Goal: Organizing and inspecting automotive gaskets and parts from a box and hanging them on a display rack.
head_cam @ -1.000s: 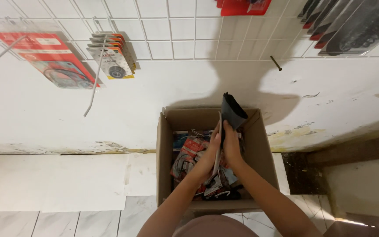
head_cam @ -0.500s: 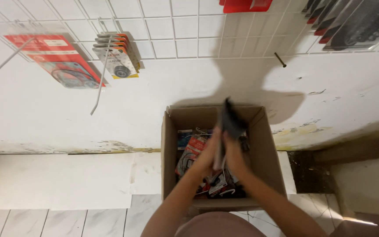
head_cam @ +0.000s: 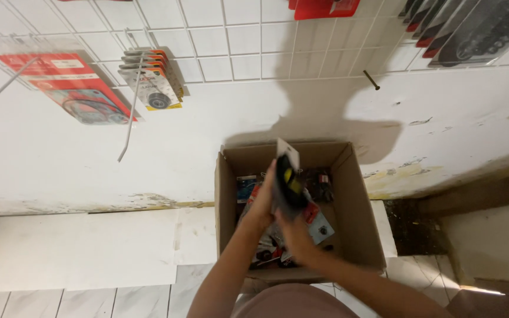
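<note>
we see bright, even light from behind us; our shadow (head_cam: 325,112) falls hard on the white wall (head_cam: 89,153) at twelve o'clock, grid lines bow at the edges, hands slightly blurred

Matt brown cardboard forms the box (head_cam: 360,206). The packet (head_cam: 288,176) above it looks like glossy dark plastic on white card. Rough, stained plaster covers the wall (head_cam: 89,171); the wire grid (head_cam: 225,53) is white-coated metal.

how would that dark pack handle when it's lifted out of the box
The dark pack probably stays stiff: it stands upright in the left hand without drooping. Likely light, pinched by one edge. The right hand is below it, over the box.
</note>
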